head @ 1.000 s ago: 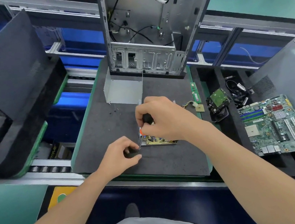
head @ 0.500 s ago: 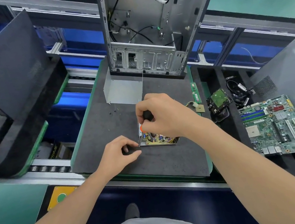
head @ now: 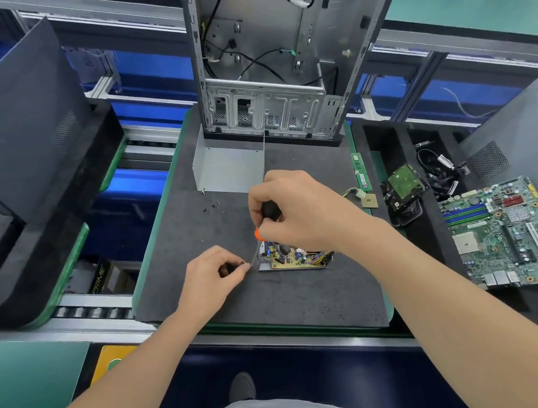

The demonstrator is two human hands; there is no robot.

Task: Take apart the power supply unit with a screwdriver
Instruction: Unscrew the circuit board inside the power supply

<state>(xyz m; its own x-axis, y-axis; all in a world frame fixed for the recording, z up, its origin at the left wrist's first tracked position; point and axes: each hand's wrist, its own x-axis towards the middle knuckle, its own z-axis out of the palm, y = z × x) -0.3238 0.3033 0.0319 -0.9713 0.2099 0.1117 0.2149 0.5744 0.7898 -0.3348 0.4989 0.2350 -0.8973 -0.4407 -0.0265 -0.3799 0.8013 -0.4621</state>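
— What surface did you have under the hands, and what kind of room was it?

— I saw a dark grey foam mat (head: 275, 306) on a factory line, with green floor beyond it. Conveyor rollers (head: 93, 313) ran to the left of the left hand (head: 212, 277). Beyond both hands an open computer case (head: 271, 30) stood upright, and a bent metal cover (head: 232, 171) lay just before it. Some loose screws (head: 214, 206) lay between that cover and the left hand. To the right of the right hand (head: 300, 213) were a hard drive (head: 404, 183) and, further right, a motherboard (head: 514, 235).

— And the unit itself?

— The power supply board (head: 297, 258) lay flat on the mat, directly under the right hand and wrist. Its long axis ran from the left fingertips toward the right forearm.

— How did the tool point?

— My right hand gripped the black handle of the screwdriver (head: 270, 210). The handle was up and the shaft sloped down toward the left hand, with the tip at the board's left end.

— The left hand?

— Its fingers were curled, with thumb and forefinger together beside the tip. I could not tell whether they pinched something.
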